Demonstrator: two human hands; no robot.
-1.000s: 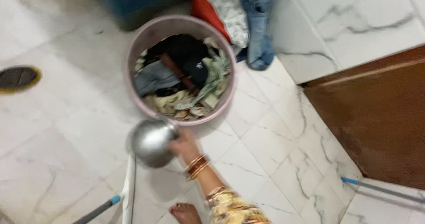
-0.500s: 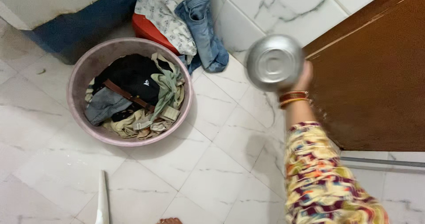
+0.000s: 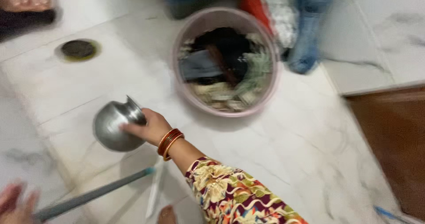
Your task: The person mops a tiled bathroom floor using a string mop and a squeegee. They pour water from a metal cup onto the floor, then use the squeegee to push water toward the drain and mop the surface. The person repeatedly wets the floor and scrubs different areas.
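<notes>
My right hand [image 3: 148,126] grips a round steel pot [image 3: 113,126] by its neck, low over the white marble floor and left of a pink tub [image 3: 230,113]. The tub is heaped with mixed clothes [image 3: 221,69]. Red and gold bangles [image 3: 169,140] sit on that wrist, and a patterned sleeve covers the arm. My left hand [image 3: 13,204] shows blurred at the bottom left corner, at the end of a grey pole [image 3: 88,195]. The pole slants toward a white blade [image 3: 154,193] on the floor.
A round floor drain [image 3: 79,49] lies at the upper left. Jeans [image 3: 310,29] and other garments are piled behind the tub against the tiled wall. A brown door [image 3: 389,153] stands at the right. My foot [image 3: 167,215] is at the bottom edge.
My right hand has swung the steel pot from high up by the door down to the left, near the floor. The view has turned left, bringing in the drain and my left hand.
</notes>
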